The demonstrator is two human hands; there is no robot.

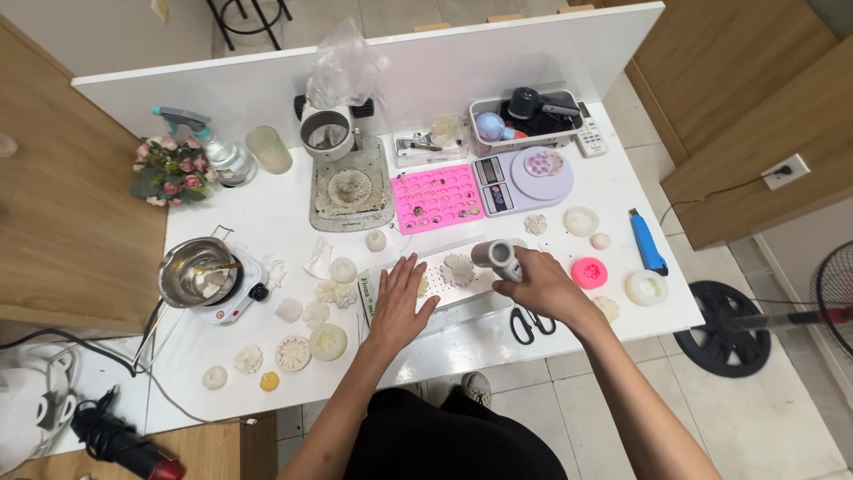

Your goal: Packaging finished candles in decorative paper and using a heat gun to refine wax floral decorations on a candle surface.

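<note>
Clearly the work is well along: a good many white moulded flowers (293,353) already lie finished on the desk (267,213), most in a loose group near its front left, others scattered to the right near a pink round mould (588,272). One flower piece (458,268) lies on a white tray (444,289) at the front middle, and it seems to be the one in hand.

The right hand (544,284) is closed around a grey cylinder-shaped tool (496,257), held tilted just over the tray beside that flower. The left hand (400,302) lies flat and open on the tray's left part, fingers spread, gripping nothing. A pair of black scissors (530,324) lies just under the right wrist.

As for containers: a metal pot (197,272) sits on a small hotplate at the left with pale stuff inside, likely wax. A pink mould tray (434,198) has many small cells, a few with dark bits in them, most looking empty. A kitchen scale (524,178) carries a small piece on its plate. A white basket (526,123) at the back holds a dark tool and a blue ball-like thing. A pale green cup (269,148) stands near a spray bottle (211,147); its contents cannot be told.
</note>
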